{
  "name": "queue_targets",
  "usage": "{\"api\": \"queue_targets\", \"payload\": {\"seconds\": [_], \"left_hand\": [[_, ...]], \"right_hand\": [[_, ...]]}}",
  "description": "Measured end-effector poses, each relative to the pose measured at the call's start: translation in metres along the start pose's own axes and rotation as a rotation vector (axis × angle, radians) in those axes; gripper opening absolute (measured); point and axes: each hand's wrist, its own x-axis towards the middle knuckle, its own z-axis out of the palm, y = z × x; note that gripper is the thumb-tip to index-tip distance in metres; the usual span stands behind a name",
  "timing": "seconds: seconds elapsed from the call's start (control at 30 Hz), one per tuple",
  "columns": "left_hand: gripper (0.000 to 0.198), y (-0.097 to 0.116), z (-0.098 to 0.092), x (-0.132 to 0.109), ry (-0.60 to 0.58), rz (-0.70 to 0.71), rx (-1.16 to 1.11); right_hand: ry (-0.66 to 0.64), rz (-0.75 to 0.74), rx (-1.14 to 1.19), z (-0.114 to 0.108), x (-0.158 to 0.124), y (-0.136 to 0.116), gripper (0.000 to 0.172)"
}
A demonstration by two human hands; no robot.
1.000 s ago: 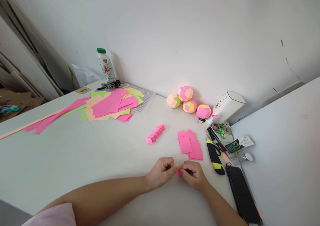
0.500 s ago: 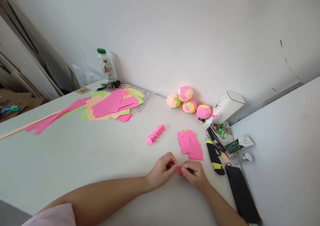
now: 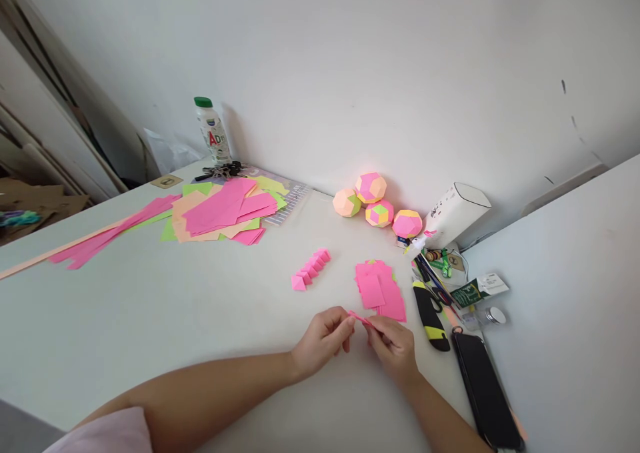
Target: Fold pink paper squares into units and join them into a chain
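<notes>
A small folded piece of pink paper is pinched between my two hands above the near part of the table. My left hand grips its left end with thumb and fingers. At the other end, my right hand has its fingertips closed on it; most of the paper is hidden by fingers. Just beyond lies a loose stack of pink paper squares with bits of green showing. Farther left, a row of folded pink paper units rests on the table.
Several faceted paper balls sit by the wall. Cut paper sheets and long strips lie at left, near a bottle and keys. On the right are a black-yellow cutter, a phone and a white box.
The pink paper has been raised slightly and turned, now showing as a thin edge. Both hands have shifted their finger grip; the other things stay in place.
</notes>
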Motion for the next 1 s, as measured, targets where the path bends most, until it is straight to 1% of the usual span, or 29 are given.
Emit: {"api": "queue_targets", "payload": {"seconds": [0.07, 0.13, 0.2, 0.3, 0.4, 0.5, 0.57, 0.73, 0.87, 1.0], "left_hand": [[0.037, 0.002, 0.0, -0.001, -0.042, 0.026, 0.07], [0.035, 0.003, 0.0, -0.001, -0.033, 0.009, 0.086], [0.033, 0.001, 0.001, 0.0, -0.01, -0.018, 0.077], [0.034, -0.002, 0.001, 0.001, 0.009, -0.011, 0.067], [0.036, -0.004, 0.001, 0.001, 0.009, -0.007, 0.06], [0.036, -0.004, 0.001, 0.002, -0.001, -0.005, 0.054], [0.037, -0.005, 0.001, 0.002, -0.006, -0.004, 0.048], [0.036, -0.006, 0.0, 0.002, -0.008, 0.001, 0.042], [0.035, -0.006, -0.001, 0.002, -0.017, 0.009, 0.069], [0.035, -0.004, -0.001, 0.003, -0.019, 0.01, 0.104]], "right_hand": [[-0.024, -0.119, -0.01, 0.001, -0.001, 0.001, 0.019], [-0.048, -0.203, -0.025, 0.002, -0.002, 0.002, 0.023], [-0.059, -0.241, -0.053, 0.002, -0.003, 0.002, 0.025], [-0.085, -0.259, -0.081, 0.002, -0.003, 0.004, 0.024], [-0.098, -0.208, -0.078, 0.002, -0.004, 0.006, 0.02], [-0.062, -0.126, -0.047, 0.002, -0.004, 0.009, 0.021], [-0.047, -0.1, -0.02, 0.001, -0.005, 0.01, 0.02], [-0.088, -0.015, 0.005, 0.0, -0.006, 0.01, 0.018], [-0.094, 0.03, 0.029, -0.001, -0.007, 0.01, 0.018], [-0.096, 0.082, 0.108, 0.0, -0.006, 0.011, 0.018]]}}
